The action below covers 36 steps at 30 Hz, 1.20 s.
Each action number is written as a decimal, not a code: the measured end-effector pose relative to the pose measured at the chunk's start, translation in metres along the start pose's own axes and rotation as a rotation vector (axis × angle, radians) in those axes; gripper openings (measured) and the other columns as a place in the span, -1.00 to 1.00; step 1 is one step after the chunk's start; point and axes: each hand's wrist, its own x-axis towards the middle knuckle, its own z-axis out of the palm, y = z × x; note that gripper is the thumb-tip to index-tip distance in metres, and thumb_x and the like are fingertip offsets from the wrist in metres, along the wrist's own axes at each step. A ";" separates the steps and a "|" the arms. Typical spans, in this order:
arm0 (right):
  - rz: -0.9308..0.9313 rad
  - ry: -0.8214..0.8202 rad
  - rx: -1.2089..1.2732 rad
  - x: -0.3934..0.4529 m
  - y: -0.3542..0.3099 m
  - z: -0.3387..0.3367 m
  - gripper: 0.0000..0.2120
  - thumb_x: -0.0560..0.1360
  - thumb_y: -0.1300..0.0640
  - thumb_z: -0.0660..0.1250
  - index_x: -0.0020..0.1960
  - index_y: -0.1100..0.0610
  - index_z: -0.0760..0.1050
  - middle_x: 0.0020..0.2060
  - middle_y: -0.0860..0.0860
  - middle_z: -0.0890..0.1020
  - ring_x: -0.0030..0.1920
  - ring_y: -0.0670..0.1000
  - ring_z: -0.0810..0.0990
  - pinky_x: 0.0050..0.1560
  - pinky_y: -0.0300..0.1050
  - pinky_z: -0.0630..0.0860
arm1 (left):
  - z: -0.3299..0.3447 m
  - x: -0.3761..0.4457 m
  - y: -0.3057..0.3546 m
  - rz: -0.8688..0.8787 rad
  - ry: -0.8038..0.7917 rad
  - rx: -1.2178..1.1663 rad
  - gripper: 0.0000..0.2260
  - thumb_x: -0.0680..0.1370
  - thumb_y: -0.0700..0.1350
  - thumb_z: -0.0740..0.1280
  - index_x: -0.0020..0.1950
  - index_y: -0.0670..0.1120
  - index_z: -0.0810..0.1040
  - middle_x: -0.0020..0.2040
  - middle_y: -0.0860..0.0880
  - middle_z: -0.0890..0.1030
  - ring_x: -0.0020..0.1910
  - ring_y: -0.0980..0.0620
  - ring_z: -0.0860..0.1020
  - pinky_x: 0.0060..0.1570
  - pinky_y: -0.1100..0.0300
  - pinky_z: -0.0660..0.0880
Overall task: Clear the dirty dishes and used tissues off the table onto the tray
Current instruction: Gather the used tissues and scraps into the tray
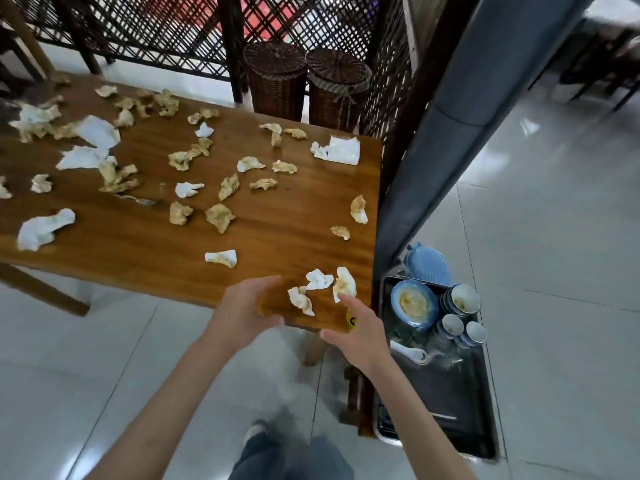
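Two hands [301,317] by three tissues [320,289]

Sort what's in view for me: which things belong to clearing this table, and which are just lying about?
Job: used tissues scattered on the wooden table; tray on the floor, already holding a dirty plate, cups and a spoon; left hand and right hand, both empty.

Not the job: two wicker baskets, lattice screen, blue shell-shaped dish.

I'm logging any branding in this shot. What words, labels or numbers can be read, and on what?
No text can be read anywhere.
The yellow sticker on the table edge near the right hand bears a dark mark, partly hidden and too blurred to read.
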 end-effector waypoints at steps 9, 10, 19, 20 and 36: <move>0.175 0.043 -0.219 0.084 0.032 0.015 -0.35 0.40 0.15 0.45 0.42 0.01 0.27 0.38 0.00 0.31 0.35 -0.01 0.32 0.28 -0.23 0.26 | 0.051 0.088 -0.016 -0.004 -0.332 0.351 -0.25 0.39 -0.06 0.49 0.49 0.09 0.18 0.44 -0.01 0.31 0.34 -0.04 0.38 0.23 0.14 0.39; 0.176 0.035 -0.237 0.092 0.035 0.015 -0.35 0.41 0.18 0.43 0.43 0.02 0.26 0.37 0.01 0.30 0.34 0.00 0.34 0.28 -0.21 0.28 | 0.058 0.094 -0.016 0.004 -0.359 0.388 -0.22 0.39 -0.06 0.50 0.49 0.10 0.15 0.44 -0.01 0.30 0.32 -0.05 0.39 0.22 0.12 0.41; 0.127 -0.047 -0.403 0.148 0.058 0.021 -0.53 0.50 0.24 0.29 0.38 0.03 0.34 0.24 0.03 0.41 0.24 0.04 0.41 0.14 -0.18 0.40 | 0.098 0.146 -0.009 0.170 -0.499 0.587 -0.17 0.44 0.00 0.45 0.52 0.11 -0.04 0.51 -0.01 0.09 0.42 -0.08 0.22 0.36 -0.01 0.29; 0.143 -0.069 -0.405 0.150 0.059 0.021 -0.52 0.48 0.26 0.30 0.37 0.02 0.35 0.23 0.03 0.42 0.23 0.04 0.41 0.13 -0.18 0.41 | 0.100 0.150 -0.008 0.178 -0.514 0.585 -0.20 0.44 -0.01 0.45 0.51 0.10 0.00 0.50 0.00 0.12 0.41 -0.07 0.24 0.35 0.00 0.29; 0.107 0.092 -0.307 0.211 0.035 0.003 -0.79 0.45 0.30 0.31 0.04 0.10 0.52 -0.10 0.00 0.57 -0.06 -0.01 0.52 -0.13 -0.17 0.47 | 0.069 0.187 -0.016 0.071 -0.385 0.268 -0.79 0.54 -0.20 0.26 0.16 -0.01 0.43 0.04 -0.01 0.47 -0.13 0.02 0.49 -0.19 0.23 0.43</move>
